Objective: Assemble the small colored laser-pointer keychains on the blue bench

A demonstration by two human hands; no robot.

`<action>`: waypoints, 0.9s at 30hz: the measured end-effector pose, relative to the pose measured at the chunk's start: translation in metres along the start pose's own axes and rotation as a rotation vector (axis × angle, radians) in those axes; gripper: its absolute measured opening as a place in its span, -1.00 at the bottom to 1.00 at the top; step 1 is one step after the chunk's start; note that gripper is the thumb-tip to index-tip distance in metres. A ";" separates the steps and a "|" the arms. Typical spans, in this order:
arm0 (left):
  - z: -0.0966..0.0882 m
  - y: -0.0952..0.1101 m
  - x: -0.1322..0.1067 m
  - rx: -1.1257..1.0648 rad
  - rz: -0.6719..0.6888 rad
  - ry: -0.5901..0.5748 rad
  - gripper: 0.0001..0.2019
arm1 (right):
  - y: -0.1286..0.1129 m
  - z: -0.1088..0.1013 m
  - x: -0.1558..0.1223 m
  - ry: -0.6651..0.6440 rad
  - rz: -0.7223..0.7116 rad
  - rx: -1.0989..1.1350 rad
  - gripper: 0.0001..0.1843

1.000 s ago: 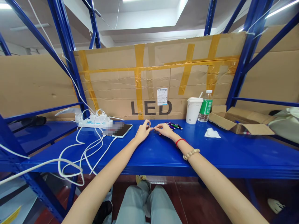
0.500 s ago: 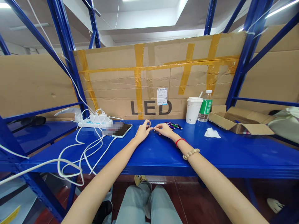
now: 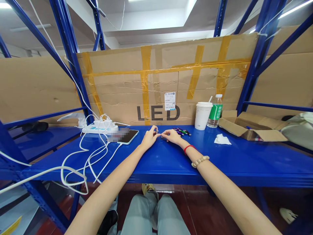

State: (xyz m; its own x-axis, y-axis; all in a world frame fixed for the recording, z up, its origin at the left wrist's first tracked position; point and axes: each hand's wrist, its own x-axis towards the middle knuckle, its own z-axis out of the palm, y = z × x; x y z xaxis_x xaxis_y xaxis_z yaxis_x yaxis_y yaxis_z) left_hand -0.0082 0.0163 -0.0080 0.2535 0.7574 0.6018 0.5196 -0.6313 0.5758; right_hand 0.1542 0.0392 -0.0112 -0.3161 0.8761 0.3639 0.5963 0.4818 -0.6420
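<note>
My left hand (image 3: 149, 138) and my right hand (image 3: 172, 136) rest on the blue shelf (image 3: 171, 156), fingertips nearly meeting. Both pinch a small dark object (image 3: 157, 133) between them that is too small to name. Just behind my right hand lies a little heap of coloured pens (image 3: 181, 131). A red string and a bead bracelet (image 3: 200, 161) sit on my right wrist.
A phone (image 3: 127, 136) lies left of my hands beside a white power strip (image 3: 97, 127) with tangled white cables (image 3: 83, 160). A white paper cup (image 3: 202, 116), green-labelled bottle (image 3: 215, 111), crumpled tissue (image 3: 221, 139) and open cardboard box (image 3: 251, 129) stand right. Taped cardboard marked LED (image 3: 158, 85) backs the shelf.
</note>
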 end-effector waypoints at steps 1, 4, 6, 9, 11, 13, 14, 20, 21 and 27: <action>0.000 0.000 0.000 -0.002 -0.004 0.000 -0.87 | 0.000 0.000 0.000 -0.001 0.001 -0.002 -0.77; 0.000 -0.001 0.000 -0.008 -0.015 -0.009 -0.86 | 0.000 0.000 0.000 -0.005 0.008 0.001 -0.76; 0.000 -0.001 0.000 -0.007 -0.010 -0.018 -0.87 | 0.000 0.000 0.000 -0.009 0.009 0.004 -0.75; 0.000 -0.001 0.000 -0.003 0.000 -0.021 -0.87 | 0.000 0.000 -0.001 -0.010 0.007 0.006 -0.73; 0.000 -0.002 0.000 -0.004 0.000 -0.022 -0.87 | -0.001 0.000 -0.001 -0.010 0.011 0.006 -0.72; 0.000 -0.001 0.000 -0.005 0.002 -0.022 -0.86 | -0.001 0.000 -0.001 -0.007 0.016 0.004 -0.72; 0.000 -0.001 0.000 -0.004 0.005 -0.023 -0.87 | -0.001 0.000 -0.001 -0.006 0.016 0.002 -0.72; 0.000 0.000 -0.001 -0.004 0.004 -0.030 -0.87 | -0.002 -0.001 -0.001 -0.004 0.009 -0.009 -0.71; 0.000 0.000 -0.001 -0.003 0.002 -0.031 -0.87 | -0.002 -0.001 -0.001 -0.004 0.010 -0.010 -0.71; 0.000 0.000 -0.001 -0.004 0.013 -0.028 -0.87 | -0.001 0.000 -0.001 -0.005 0.018 -0.011 -0.70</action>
State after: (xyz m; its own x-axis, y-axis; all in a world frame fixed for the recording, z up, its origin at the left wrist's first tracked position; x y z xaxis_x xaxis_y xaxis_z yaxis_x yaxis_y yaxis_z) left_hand -0.0083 0.0161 -0.0088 0.2829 0.7535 0.5934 0.5126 -0.6417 0.5705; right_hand 0.1537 0.0380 -0.0107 -0.3091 0.8847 0.3489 0.6097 0.4659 -0.6412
